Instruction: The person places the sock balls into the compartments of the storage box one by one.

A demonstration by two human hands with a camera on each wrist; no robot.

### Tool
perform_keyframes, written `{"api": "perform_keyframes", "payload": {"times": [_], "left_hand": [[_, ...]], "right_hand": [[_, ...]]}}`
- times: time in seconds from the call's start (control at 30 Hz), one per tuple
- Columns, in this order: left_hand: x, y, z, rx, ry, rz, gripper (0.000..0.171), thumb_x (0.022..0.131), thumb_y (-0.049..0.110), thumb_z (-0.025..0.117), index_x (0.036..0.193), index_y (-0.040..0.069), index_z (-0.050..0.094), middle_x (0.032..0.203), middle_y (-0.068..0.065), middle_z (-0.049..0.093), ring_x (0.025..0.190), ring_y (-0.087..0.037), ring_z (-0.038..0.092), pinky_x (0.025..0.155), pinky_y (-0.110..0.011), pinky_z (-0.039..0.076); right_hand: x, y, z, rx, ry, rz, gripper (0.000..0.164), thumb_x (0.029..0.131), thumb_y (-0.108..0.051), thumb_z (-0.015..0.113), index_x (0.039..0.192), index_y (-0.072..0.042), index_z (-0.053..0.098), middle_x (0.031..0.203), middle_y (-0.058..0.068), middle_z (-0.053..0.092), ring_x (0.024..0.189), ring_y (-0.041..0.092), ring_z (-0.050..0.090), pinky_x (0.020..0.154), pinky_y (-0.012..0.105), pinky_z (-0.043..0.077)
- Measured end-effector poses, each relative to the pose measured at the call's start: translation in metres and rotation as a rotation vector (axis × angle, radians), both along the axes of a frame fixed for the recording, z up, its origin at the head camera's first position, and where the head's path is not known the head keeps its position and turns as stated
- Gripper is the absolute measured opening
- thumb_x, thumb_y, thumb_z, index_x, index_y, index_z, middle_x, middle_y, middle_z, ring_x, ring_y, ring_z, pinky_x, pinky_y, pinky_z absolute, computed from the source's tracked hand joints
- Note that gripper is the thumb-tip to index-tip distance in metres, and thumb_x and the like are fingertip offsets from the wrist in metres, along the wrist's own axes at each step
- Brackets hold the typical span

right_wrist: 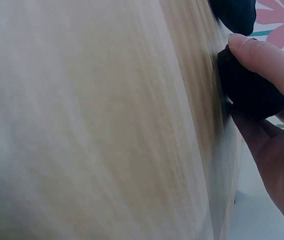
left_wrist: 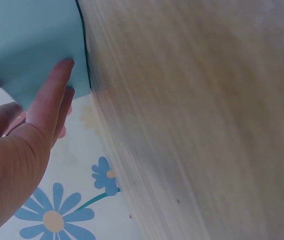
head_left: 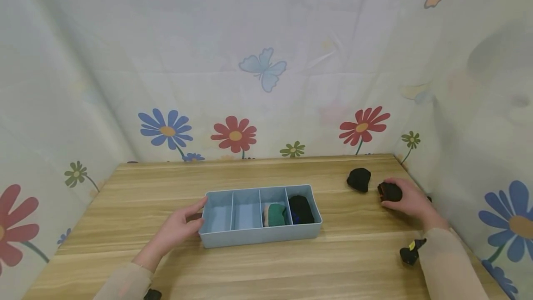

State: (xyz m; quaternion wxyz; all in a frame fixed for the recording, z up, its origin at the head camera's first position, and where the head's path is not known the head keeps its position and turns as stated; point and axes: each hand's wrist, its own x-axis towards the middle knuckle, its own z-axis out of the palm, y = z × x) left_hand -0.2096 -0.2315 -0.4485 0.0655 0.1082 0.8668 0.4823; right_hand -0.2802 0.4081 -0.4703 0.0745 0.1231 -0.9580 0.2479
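Note:
A light blue box [head_left: 262, 235] with several compartments in a row stands on the wooden table. My left hand [head_left: 179, 226] touches its left end, fingers fairly straight; the left wrist view shows fingertips [left_wrist: 64, 65] against the end wall. Further right, my right hand [head_left: 410, 198] grips rolled black socks [head_left: 391, 192] with a bit of red at the edge, between thumb and fingers. Behind them lies another black bundle [head_left: 359, 179], apart from the hand. Inside the box, a green and pink roll [head_left: 276, 215] fills the third compartment, and a black roll [head_left: 301, 209] with blue marks the rightmost.
Wooden table [head_left: 258, 272] surface extends around the box. A flowered curtain [head_left: 266, 119] hangs along the back and both sides. Small black devices [head_left: 410, 256] sit by the sleeves. Part of a dark thing [head_left: 429, 198] shows behind the right hand.

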Motion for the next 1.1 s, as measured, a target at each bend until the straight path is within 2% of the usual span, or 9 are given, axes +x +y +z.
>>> {"api": "perform_keyframes", "payload": {"times": [0.2,0.77,1.1], "left_hand": [[0.0,0.0,0.001,0.007,0.004,-0.007,0.059,0.096,0.009,0.057,0.152,0.005,0.039,0.153,-0.022,0.036,0.128,-0.044,0.049,0.082,-0.035,0.058],[0.001,-0.001,0.0,0.027,0.007,-0.015,0.059,0.096,0.009,0.058,0.152,0.003,0.038,0.153,-0.024,0.036,0.127,-0.044,0.05,0.082,-0.038,0.058],[0.001,0.0,0.001,0.012,0.003,-0.003,0.059,0.096,0.009,0.058,0.152,0.004,0.039,0.153,-0.023,0.037,0.127,-0.043,0.051,0.081,-0.036,0.059]], "right_hand": [[0.005,-0.003,0.001,-0.023,-0.022,-0.018,0.073,0.077,-0.028,0.085,0.132,0.004,0.051,0.131,0.034,0.046,0.116,0.049,0.044,0.094,0.067,0.039],[0.013,-0.011,0.002,-0.048,0.023,-0.003,0.072,0.078,-0.026,0.084,0.133,0.005,0.05,0.13,0.034,0.047,0.114,0.049,0.044,0.091,0.066,0.041],[0.018,-0.028,0.005,-0.093,0.044,-0.007,0.071,0.079,-0.023,0.084,0.134,0.003,0.048,0.131,0.034,0.042,0.114,0.049,0.043,0.089,0.066,0.041]]}}
